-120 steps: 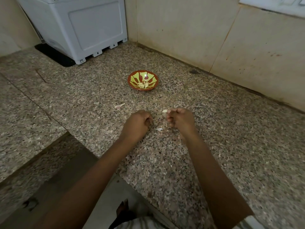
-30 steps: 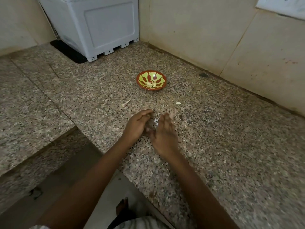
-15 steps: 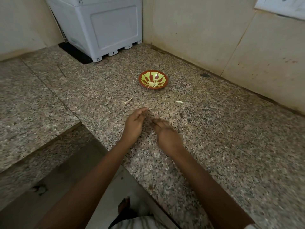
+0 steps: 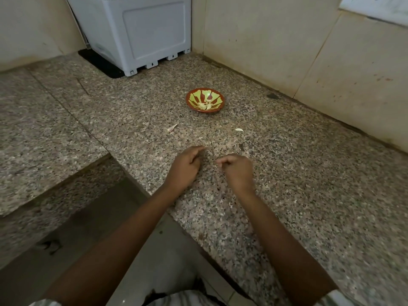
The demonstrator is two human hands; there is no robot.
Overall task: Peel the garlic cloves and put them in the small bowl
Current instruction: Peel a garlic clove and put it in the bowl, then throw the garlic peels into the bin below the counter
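Skin-on clove lies near-left of small bowl; L hand nearer again, loosely curled, nothing seen in it. Bowl holds peeled cloves. R hand has fingertips pinched, contents can't be told. Risk: pale clove, prob. peeled, lies loose near-right of bowl and could be overlooked or flicked away by R hand.

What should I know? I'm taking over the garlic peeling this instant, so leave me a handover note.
Left hand: rests on the counter, fingers loosely curled, holding nothing.
Right hand: fingertips drawn together; whether they pinch anything is not visible.
Small bowl: stands farther back, with several peeled cloves inside; those are done.
To do: a pale loose clove lies on the counter between the right hand and the bowl and likely goes in. The pale piece farther left may be skin or an unpeeled clove; check it.
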